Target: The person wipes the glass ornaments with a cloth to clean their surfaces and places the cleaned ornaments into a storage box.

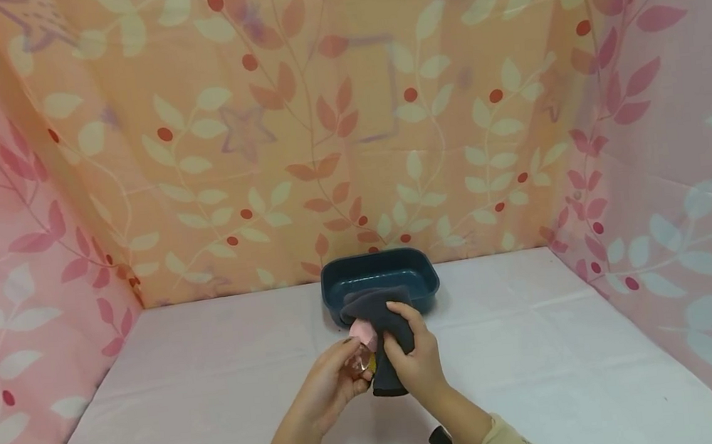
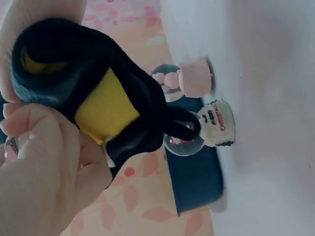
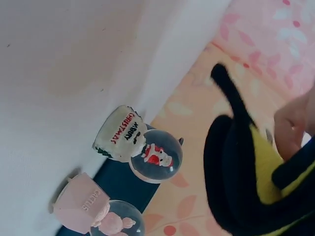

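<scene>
My left hand (image 1: 328,385) grips a small glass snow globe (image 1: 359,359) with a pink base, tilted so the base points up. Only a bit of its glass ball shows in the left wrist view. Around a dark grey cloth (image 1: 394,318) with a yellow underside, my right hand (image 1: 419,359) curls its fingers, holding it against the globe. The cloth's yellow face (image 2: 109,105) is turned toward the left wrist camera. Beyond the hands, a pink-based snow globe (image 3: 81,202) marked CACTUS and a white-based Christmas snow globe (image 3: 119,135) stand on the table, hidden in the head view.
A dark blue rectangular basin (image 1: 377,257) sits at the table's back edge, behind the cloth. White cloth covers the table (image 1: 229,377). Patterned curtains (image 1: 345,108) enclose the back and both sides.
</scene>
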Demonstrator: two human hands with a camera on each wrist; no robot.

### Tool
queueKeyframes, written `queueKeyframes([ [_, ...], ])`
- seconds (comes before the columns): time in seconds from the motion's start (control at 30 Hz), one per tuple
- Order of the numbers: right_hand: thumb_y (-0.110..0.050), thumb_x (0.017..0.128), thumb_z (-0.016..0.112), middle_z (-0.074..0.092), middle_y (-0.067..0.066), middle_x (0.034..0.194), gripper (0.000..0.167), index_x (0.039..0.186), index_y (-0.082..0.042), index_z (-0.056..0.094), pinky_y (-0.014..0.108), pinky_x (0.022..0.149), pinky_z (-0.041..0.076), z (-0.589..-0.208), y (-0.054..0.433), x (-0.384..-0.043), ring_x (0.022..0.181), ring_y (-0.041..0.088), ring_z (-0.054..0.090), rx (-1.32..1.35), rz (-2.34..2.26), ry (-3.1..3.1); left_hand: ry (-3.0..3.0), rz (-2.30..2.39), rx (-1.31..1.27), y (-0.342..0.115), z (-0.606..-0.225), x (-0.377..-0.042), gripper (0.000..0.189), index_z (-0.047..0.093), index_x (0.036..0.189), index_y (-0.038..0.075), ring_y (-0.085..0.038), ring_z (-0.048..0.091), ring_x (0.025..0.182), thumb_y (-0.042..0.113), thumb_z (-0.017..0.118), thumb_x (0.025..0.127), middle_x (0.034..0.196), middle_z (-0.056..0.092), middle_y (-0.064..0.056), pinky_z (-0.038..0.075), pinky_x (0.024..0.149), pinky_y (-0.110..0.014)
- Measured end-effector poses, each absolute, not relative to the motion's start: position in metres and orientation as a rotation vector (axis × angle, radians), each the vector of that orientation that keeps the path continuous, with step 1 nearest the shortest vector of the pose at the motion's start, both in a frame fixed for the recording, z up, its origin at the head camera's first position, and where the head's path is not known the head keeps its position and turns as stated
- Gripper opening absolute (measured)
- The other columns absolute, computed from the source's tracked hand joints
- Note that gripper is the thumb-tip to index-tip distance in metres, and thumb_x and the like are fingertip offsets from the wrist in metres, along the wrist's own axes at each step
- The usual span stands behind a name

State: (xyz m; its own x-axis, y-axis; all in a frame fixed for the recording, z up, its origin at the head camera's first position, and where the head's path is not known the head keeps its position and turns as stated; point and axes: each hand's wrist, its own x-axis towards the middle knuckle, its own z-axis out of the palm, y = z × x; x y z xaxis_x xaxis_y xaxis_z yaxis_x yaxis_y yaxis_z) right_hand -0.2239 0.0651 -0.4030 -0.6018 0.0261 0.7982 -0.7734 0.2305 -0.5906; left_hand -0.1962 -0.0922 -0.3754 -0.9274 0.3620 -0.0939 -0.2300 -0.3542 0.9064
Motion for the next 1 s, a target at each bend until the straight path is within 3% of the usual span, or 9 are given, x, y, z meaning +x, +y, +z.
queueKeyframes([
  [0.17,0.006,0.089,0.057,0.051,0.017,0.13,0.043,0.13,-0.004,0.051,0.025,0.079,0.051,-0.39,0.079,-0.226,0.1,0.019,0.056,0.527,1.868,-1.915,1.518,2.29,0.119,-0.099,-0.379,-0.198,0.019,0.053,0.092,0.009,-0.013,0.053,0.072,0.025,0.048,0.101,0.081,0.049,-0.001,0.042,0.064,-0.024],
  [0.33,-0.003,0.092,0.051,0.039,0.018,0.137,0.05,0.14,-0.007,0.04,0.027,0.077,0.051,-0.373,0.091,-0.234,0.099,0.023,0.056,0.494,2.398,-1.882,1.491,2.308,0.088,-0.105,-0.38,-0.199,0.024,0.049,0.108,0.004,-0.013,0.051,0.071,0.026,0.046,0.1,0.086,0.051,-0.001,0.042,0.065,-0.023],
  [0.47,-0.004,0.094,0.05,0.03,0.021,0.143,0.055,0.146,-0.008,0.031,0.027,0.076,0.051,-0.373,0.089,-0.235,0.102,0.023,0.054,0.658,2.557,-1.969,1.403,2.33,0.164,-0.107,-0.378,-0.199,0.018,0.054,0.097,0.008,-0.013,0.049,0.068,0.021,0.043,0.1,0.083,0.052,0.0,0.04,0.062,-0.022],
  [0.6,-0.004,0.094,0.053,0.037,0.021,0.136,0.052,0.142,-0.009,0.034,0.027,0.074,0.052,-0.378,0.088,-0.235,0.099,0.022,0.054,0.748,2.565,-2.036,1.323,2.319,0.275,-0.107,-0.379,-0.2,0.031,0.061,0.082,0.014,-0.012,0.05,0.063,0.016,0.038,0.101,0.079,0.055,0.001,0.04,0.059,-0.021],
  [0.73,-0.002,0.093,0.055,0.044,0.015,0.129,0.047,0.136,-0.01,0.039,0.028,0.077,0.051,-0.379,0.089,-0.237,0.097,0.022,0.055,0.757,2.548,-2.04,1.301,2.281,0.335,-0.109,-0.38,-0.2,0.035,0.065,0.084,0.014,-0.01,0.05,0.061,0.016,0.035,0.102,0.078,0.058,0.002,0.041,0.058,-0.021],
  [1.0,0.004,0.088,0.056,0.048,0.018,0.131,0.049,0.133,-0.007,0.042,0.03,0.083,0.051,-0.382,0.083,-0.238,0.101,0.023,0.055,0.416,2.53,-2.034,1.344,2.328,0.155,-0.103,-0.378,-0.199,0.025,0.06,0.088,0.012,-0.008,0.049,0.058,0.023,0.042,0.102,0.077,0.056,0.002,0.04,0.057,-0.018],
])
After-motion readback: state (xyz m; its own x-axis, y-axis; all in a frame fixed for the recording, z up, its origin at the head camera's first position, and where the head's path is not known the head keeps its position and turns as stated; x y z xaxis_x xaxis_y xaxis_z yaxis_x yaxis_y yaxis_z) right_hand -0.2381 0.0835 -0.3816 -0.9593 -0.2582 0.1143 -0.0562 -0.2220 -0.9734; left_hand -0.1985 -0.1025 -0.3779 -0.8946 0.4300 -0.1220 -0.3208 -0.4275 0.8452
